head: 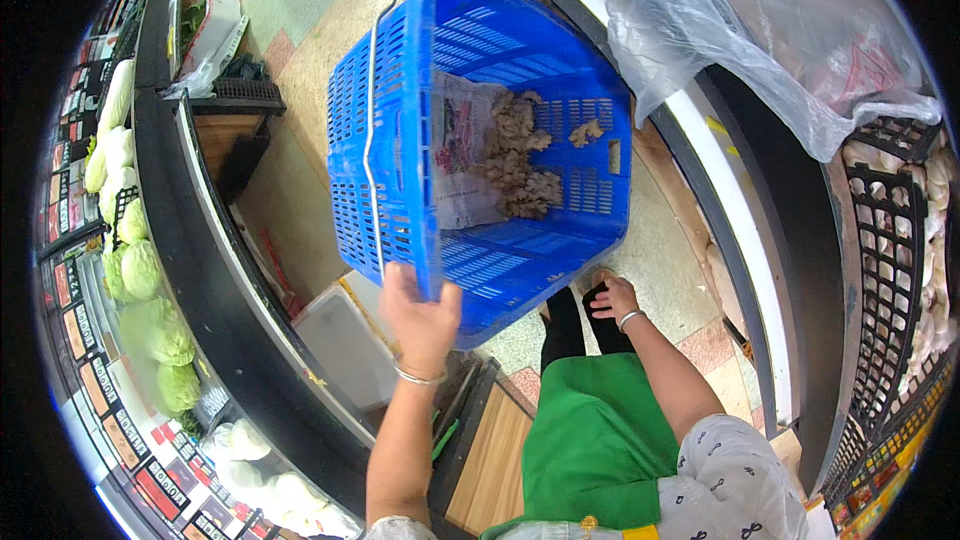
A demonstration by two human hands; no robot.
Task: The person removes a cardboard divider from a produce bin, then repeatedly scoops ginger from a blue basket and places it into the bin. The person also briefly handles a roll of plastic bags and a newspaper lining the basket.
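A large blue plastic basket [480, 270] with slotted walls and a metal wire handle [369, 127] is tilted, its opening facing me. Inside lie a clump of ginger roots [525, 187], one separate ginger piece [586, 133] and a printed white sack [457, 199]. My left hand [420, 311], slightly blurred, grips the basket's near left rim, close to the lower end of the handle. Below the basket's right side, my right hand [616, 298] is held apart from it, fingers spread and holding nothing.
Display counters stand on both sides, with cabbages [141, 270] at left. At right are a clear plastic sheet [712, 30] and black crates [885, 255] of pale produce. A white foam box [349, 341] sits below the left counter. A wooden panel [487, 457] is near my legs.
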